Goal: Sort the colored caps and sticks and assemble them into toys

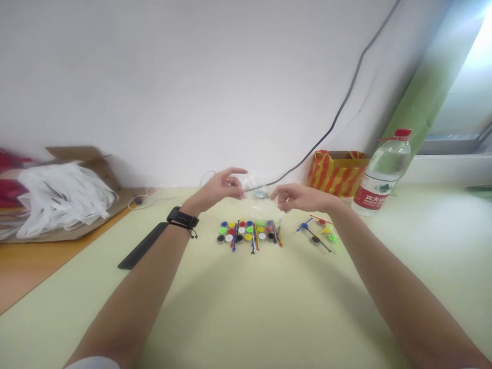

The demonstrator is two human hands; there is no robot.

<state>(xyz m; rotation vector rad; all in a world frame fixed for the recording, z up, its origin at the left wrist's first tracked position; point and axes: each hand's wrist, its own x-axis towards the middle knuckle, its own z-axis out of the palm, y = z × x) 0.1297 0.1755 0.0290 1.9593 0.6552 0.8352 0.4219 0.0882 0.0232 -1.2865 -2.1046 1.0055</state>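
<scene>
My left hand (225,185) is raised over the back of the table, its index finger stretched out and its thumb apart. My right hand (294,197) hovers opposite with loosely bent fingers; I see nothing held in them. Between the hands lies a crumpled clear plastic bag (251,207) with a small pale round piece (261,194) at it. Whether either hand touches the bag cannot be made out. Closer to me stand rows of small round pieces with coloured tops (242,230), and thin coloured arrow-tipped sticks (234,238) lie across them. More arrow sticks and discs (315,239) lie loose below my right wrist.
A cardboard box (73,152) of white strips (65,197) sits at the left, near a dark flat object (144,247). At the right stand a red-and-yellow striped bag (334,174) and a water bottle (380,177). A grey cable (348,95) runs down the wall.
</scene>
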